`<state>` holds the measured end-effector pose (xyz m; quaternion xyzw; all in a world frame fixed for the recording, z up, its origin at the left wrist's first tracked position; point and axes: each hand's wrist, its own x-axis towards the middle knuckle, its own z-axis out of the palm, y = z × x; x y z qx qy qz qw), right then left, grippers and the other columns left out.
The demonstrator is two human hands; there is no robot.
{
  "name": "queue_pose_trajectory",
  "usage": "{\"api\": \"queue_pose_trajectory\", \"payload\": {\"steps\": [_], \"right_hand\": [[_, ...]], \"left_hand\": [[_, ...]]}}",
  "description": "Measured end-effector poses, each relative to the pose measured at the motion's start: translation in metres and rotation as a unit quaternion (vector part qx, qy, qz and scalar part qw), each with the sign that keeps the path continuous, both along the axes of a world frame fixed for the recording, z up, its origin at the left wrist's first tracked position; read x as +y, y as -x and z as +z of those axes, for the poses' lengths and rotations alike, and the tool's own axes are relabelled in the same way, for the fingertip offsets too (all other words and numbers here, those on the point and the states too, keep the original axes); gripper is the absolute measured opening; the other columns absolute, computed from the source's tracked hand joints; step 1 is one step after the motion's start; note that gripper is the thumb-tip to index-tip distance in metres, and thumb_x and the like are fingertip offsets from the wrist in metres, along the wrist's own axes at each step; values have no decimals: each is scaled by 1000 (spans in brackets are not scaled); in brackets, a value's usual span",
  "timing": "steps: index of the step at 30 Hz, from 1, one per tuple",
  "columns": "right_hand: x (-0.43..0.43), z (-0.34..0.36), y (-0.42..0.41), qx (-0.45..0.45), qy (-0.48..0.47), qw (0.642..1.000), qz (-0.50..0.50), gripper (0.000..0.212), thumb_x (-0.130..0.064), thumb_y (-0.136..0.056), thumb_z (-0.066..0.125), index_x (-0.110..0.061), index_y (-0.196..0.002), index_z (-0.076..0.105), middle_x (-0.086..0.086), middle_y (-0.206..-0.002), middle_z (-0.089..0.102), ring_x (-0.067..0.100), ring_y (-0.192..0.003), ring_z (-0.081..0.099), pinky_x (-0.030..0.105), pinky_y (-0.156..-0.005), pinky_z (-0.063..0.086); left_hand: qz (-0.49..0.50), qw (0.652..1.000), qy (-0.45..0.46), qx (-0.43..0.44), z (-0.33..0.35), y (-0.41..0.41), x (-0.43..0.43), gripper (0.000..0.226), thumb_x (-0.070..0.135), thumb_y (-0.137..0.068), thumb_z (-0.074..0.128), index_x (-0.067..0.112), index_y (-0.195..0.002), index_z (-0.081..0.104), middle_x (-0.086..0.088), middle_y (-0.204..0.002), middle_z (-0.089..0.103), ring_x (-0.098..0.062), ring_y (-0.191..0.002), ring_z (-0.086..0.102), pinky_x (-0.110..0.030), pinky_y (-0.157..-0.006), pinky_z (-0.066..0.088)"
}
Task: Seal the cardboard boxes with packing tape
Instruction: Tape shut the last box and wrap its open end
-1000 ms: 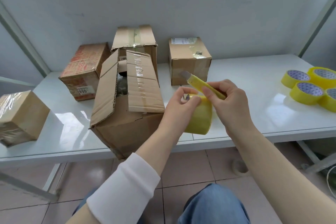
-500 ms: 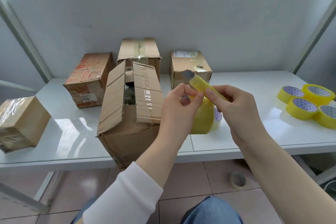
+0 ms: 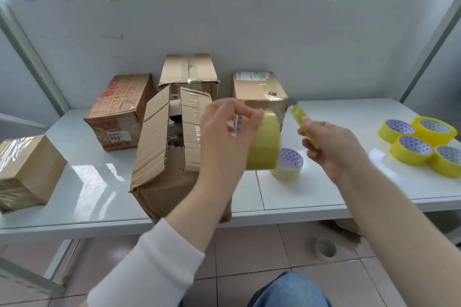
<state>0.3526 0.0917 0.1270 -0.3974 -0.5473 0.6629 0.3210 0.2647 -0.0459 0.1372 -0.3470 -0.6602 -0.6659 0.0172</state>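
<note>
My left hand (image 3: 224,132) is curled around a roll of yellow packing tape (image 3: 264,143), fingers hooked through the core and thumb on the outer face, held up above the near edge of the white surface (image 3: 324,192). My right hand (image 3: 331,149) is closed in a fist around a yellow box cutter (image 3: 299,117), blade end pointing up and away from me. The two hands are apart, with a gap between the roll and the cutter. Both are a bit motion-blurred, so I can't tell whether any tape end is peeled off.

Right under my left hand sits the open cardboard box (image 3: 162,157), flaps up and unsealed, its front corner hanging over the surface edge. A nearly used-up roll (image 3: 287,164) sits on the surface just beside it, below the roll I'm holding. Four fresh yellow rolls (image 3: 419,147) are clustered at the right. Behind are a red printed box (image 3: 119,109), a taped box (image 3: 187,72) and a labelled box (image 3: 259,90); a plastic-wrapped box (image 3: 27,169) sits far left.
</note>
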Motion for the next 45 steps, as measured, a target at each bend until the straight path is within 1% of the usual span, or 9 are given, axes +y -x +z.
{"api": "queue_pose_trajectory", "payload": {"steps": [4, 14, 18, 21, 27, 34, 40, 42, 45], "right_hand": [[-11, -81, 15, -190, -168, 967, 31, 30, -40, -79, 69, -14, -89, 59, -4, -79, 65, 14, -75, 58, 23, -57, 39], [4, -181, 46, -420, -385, 821, 32, 21, -35, -88, 61, -14, -89, 65, 6, -103, 60, 22, -94, 51, 27, -68, 36], [-23, -121, 50, -131, -379, 914, -59, 19, -32, -87, 62, -14, -85, 65, 7, -91, 64, 9, -91, 56, 19, -71, 36], [-70, -37, 52, 58, -367, 927, 58, 20, -52, -80, 50, -37, -91, 57, -14, -100, 61, -4, -88, 53, 4, -74, 36], [-96, 9, 76, 27, -351, 913, 204, 16, -33, -88, 60, -19, -93, 65, 0, -89, 71, 16, -87, 66, 40, -85, 50], [-113, 28, 83, 56, -316, 925, 201, 21, -35, -87, 57, -15, -83, 64, -6, -73, 70, -1, -62, 66, 7, -57, 44], [-123, 47, 95, 21, -315, 933, 174, 32, -44, -88, 52, -22, -65, 55, -13, -51, 63, -2, -52, 61, 11, -48, 44], [-122, 47, 98, 15, -309, 936, 165, 33, -48, -87, 50, -23, -68, 57, -2, -64, 68, 11, -66, 69, 25, -62, 54], [-119, 48, 97, 21, -322, 913, 251, 14, -40, -86, 57, -26, -85, 58, -9, -68, 70, -6, -65, 65, 6, -56, 44]], "left_hand": [[-10, 1000, -14, -1, 27, 29, -12, 20, 22, -88, 66, 29, -72, 56, 15, -97, 66, -18, -98, 60, -40, -98, 45], [32, 999, 29, -5, 44, 89, -30, 22, 28, -87, 65, 30, -68, 55, 22, -63, 57, 9, -58, 50, -9, -59, 39], [46, 998, 17, -44, 31, 94, -31, 21, 29, -87, 65, 27, -69, 55, 21, -58, 54, 6, -56, 47, -16, -62, 39], [51, 997, 8, -62, 23, 90, -25, 18, 30, -87, 64, 25, -71, 57, 16, -66, 56, 0, -63, 50, -23, -66, 41], [30, 997, 1, -77, 40, 90, -28, 19, 25, -86, 68, 19, -71, 59, -3, -82, 68, -4, -70, 57, -23, -70, 47], [22, 999, 22, -40, 64, 106, -51, 19, 19, -84, 71, 18, -68, 60, 6, -74, 73, -12, -81, 71, -38, -88, 54], [69, 997, 21, 12, 83, 119, -62, 20, 27, -84, 70, 23, -67, 60, 8, -76, 69, -2, -68, 60, -7, -64, 43], [55, 998, 4, 10, 85, 124, -60, 19, 26, -84, 70, 21, -68, 61, 3, -81, 72, -9, -76, 64, -19, -75, 49], [49, 998, -22, -23, 89, 138, -59, 17, 27, -84, 69, 19, -71, 61, -10, -91, 71, -22, -79, 64, -39, -77, 51]]}}
